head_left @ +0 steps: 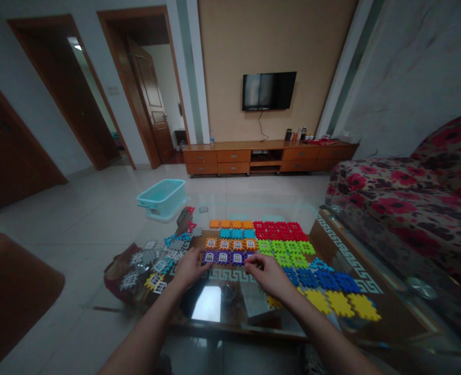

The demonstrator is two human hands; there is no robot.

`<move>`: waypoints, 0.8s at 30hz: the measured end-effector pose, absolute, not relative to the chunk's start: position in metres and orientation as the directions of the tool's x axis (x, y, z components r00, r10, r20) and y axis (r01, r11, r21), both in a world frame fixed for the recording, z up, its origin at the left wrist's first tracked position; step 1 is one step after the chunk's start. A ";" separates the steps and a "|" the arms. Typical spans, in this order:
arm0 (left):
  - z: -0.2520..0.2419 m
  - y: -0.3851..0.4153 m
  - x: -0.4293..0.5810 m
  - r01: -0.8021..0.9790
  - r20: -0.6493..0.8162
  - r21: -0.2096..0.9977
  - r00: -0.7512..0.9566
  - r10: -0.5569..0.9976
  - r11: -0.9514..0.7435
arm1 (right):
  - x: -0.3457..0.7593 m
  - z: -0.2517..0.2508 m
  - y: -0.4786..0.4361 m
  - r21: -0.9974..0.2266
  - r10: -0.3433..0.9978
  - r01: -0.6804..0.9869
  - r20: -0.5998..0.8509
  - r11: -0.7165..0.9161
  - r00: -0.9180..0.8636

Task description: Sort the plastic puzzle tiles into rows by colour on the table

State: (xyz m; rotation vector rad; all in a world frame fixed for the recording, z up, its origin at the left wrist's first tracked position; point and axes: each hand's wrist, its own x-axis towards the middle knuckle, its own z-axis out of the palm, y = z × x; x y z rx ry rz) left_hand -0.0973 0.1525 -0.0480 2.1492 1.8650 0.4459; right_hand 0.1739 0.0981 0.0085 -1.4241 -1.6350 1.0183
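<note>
My left hand [192,267] and right hand [268,271] are apart, at opposite ends of a row of purple, white-windowed, square, tab-edged tiles [230,258] between the near and far edges of the glass counter [230,313]; I cannot tell whether either grips one.

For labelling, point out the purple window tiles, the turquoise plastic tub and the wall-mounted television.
Purple window tiles [223,257]: head view, second visible tile from the left.
Turquoise plastic tub [176,201]: head view, right outer wall.
Wall-mounted television [269,91]: head view, middle of the screen.
</note>
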 end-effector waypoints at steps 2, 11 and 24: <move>-0.047 0.152 -0.097 0.908 0.052 0.395 0.128 0.990 -0.138 | 0.174 0.009 0.098 -0.906 0.992 0.417 0.028 0.078 -0.123; -0.047 0.153 -0.097 0.905 0.067 0.394 0.147 0.987 -0.161 | 0.174 0.011 0.098 -0.908 0.991 0.412 0.023 0.077 -0.135; -0.047 0.157 -0.099 0.895 0.044 0.425 0.129 0.991 -0.135 | 0.172 0.016 0.095 -0.906 0.991 0.415 0.038 0.087 -0.125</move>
